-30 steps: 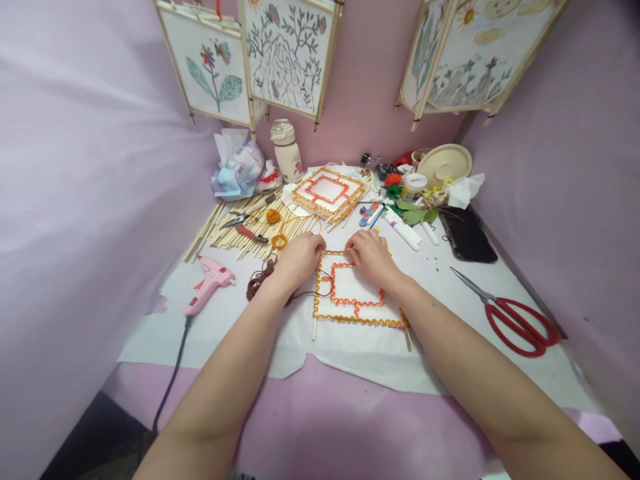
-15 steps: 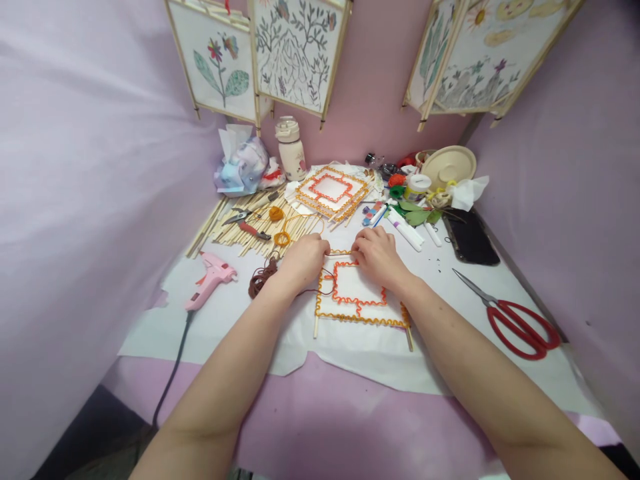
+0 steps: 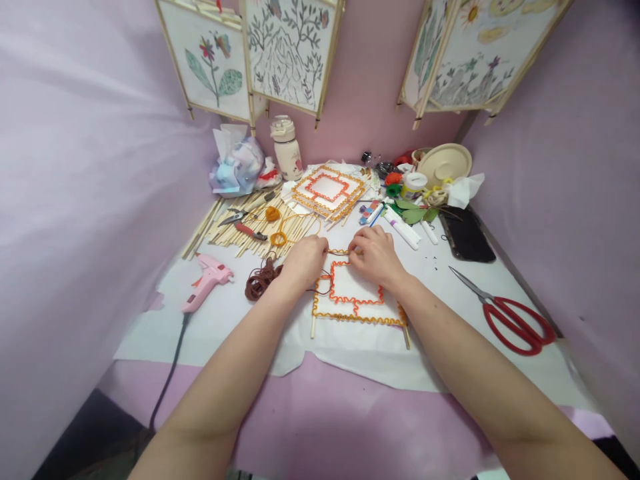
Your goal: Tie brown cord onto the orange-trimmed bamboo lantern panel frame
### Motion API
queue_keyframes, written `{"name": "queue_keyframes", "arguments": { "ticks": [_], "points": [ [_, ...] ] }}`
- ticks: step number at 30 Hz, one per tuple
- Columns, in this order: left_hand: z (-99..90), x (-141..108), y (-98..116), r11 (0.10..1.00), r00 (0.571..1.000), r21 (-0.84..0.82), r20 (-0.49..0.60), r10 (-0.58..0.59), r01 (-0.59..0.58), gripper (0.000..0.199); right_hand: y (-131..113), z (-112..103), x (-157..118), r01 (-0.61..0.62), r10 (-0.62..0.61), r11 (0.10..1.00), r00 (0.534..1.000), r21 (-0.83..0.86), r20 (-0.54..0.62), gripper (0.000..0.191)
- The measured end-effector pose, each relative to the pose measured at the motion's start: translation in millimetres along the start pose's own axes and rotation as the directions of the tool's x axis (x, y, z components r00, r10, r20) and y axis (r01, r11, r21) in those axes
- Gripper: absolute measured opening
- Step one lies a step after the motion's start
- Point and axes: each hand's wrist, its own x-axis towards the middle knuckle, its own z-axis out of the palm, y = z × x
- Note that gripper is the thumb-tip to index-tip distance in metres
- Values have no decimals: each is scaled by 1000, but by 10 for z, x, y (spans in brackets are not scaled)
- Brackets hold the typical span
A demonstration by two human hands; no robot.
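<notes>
A square white panel (image 3: 356, 283) lies flat before me, its stick frame edged with wavy orange cord and a smaller red-orange cord square inside. Both hands are at its far edge. My left hand (image 3: 311, 257) pinches a thin brown cord near the far left corner. The fingers of my right hand (image 3: 376, 257) close on the same cord farther right, so a short length spans between them along the orange edging. A loose bundle of brown cord (image 3: 261, 279) lies left of my left wrist, with a strand looping over the panel's left side.
A pink glue gun (image 3: 207, 281) lies on the left, red-handled scissors (image 3: 510, 320) and a phone (image 3: 467, 235) on the right. Behind are thin sticks (image 3: 227, 233), pliers (image 3: 245, 225), similar corded panels (image 3: 327, 190), markers (image 3: 401, 228) and a bottle (image 3: 287, 148). Lanterns (image 3: 287, 57) hang above.
The brown cord between my hands, straight before, now sags slightly towards me. Both hands stay at the panel's far edge. The whole view has shifted a little.
</notes>
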Motion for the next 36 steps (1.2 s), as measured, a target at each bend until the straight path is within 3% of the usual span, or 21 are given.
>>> {"name": "queue_keyframes", "arguments": {
  "ticks": [4, 10, 16, 25, 36],
  "points": [
    [9, -2, -5, 1000, 1000, 8, 6, 20, -20, 27, 17, 0, 9, 1, 2, 999, 999, 48, -53, 19],
    [29, 7, -10, 999, 1000, 14, -4, 30, -30, 27, 31, 28, 8, 90, -90, 994, 996, 64, -9, 24],
    [-19, -2, 13, 998, 999, 22, -15, -52, 52, 26, 102, 36, 24, 35, -27, 994, 997, 102, -77, 28],
    [-32, -15, 22, 999, 999, 7, -16, -38, 38, 25, 75, 44, 6, 108, -109, 994, 994, 30, 32, 29],
    [-23, -11, 11, 999, 999, -18, -21, -26, 26, 25, 49, 40, 1, 96, -97, 995, 995, 15, 26, 27]
  ]
}}
